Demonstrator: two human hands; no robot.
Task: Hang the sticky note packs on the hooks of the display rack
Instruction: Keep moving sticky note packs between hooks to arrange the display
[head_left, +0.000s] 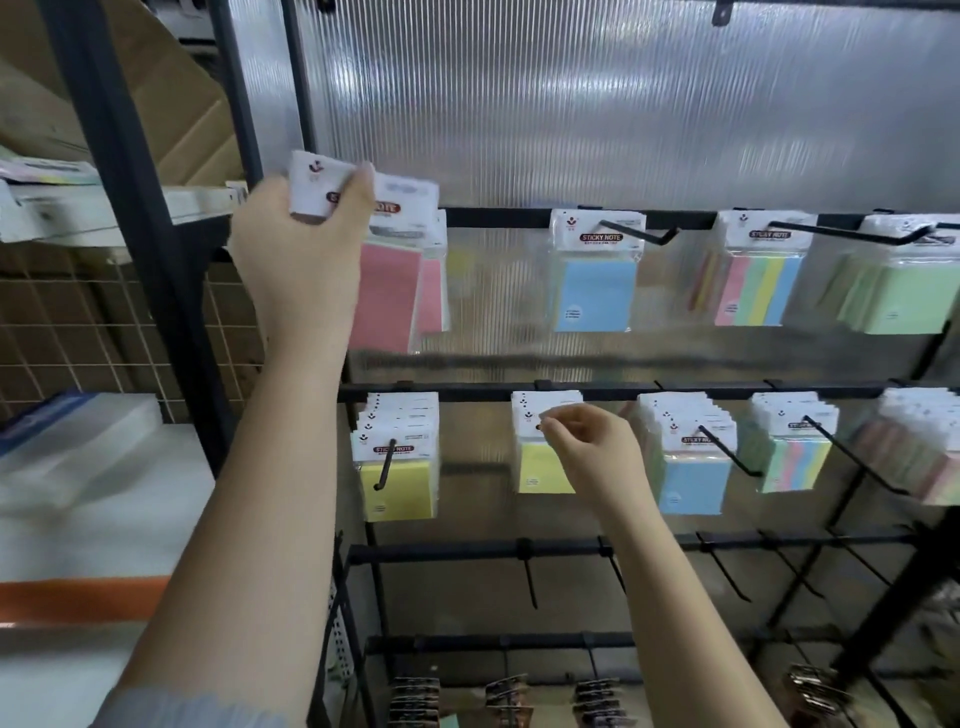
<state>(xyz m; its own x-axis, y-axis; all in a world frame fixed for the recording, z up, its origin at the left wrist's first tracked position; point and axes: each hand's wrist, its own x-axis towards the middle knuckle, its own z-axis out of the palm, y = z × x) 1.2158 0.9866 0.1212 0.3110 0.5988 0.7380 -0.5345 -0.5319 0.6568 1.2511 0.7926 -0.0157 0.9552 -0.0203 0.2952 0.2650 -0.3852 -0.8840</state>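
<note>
Far left: soft, see-through plastic bags (78, 457) in a stack on a shelf, brown cardboard (171, 98) up above.

Next, a dark metal post (130, 171), smooth and straight.

Left hand (306, 234) up high, fingers curled round the white card tops of a few pink packs (387, 291). Shiny clear wrap, flat square pink paper inside. Held at the left end of the top bar (498, 217), a bit blurry, so cannot tell if on a hook.

Behind it all, a wavy, ribbed clear wall (571, 114), shiny like plastic.

Lower down, yellow packs (397, 480) hanging in a thick bunch on a thin black hook (387, 465).

Right hand (592, 441) at the middle bar (467, 393), thumb and finger pinching the white top of a yellow pack (543, 467), other fingers curled in loosely.

Up on the top bar, a blue pack (595, 291) on a bent wire hook (641, 234). Beside it a striped pack (756, 288), pink, green, yellow and blue. Then green packs (904, 299) at the far right.

On the middle bar right of the hand, more blue packs (688, 475), then pastel striped ones (795, 462).

Below, bare black hooks (530, 577), thin and slanting down.
</note>
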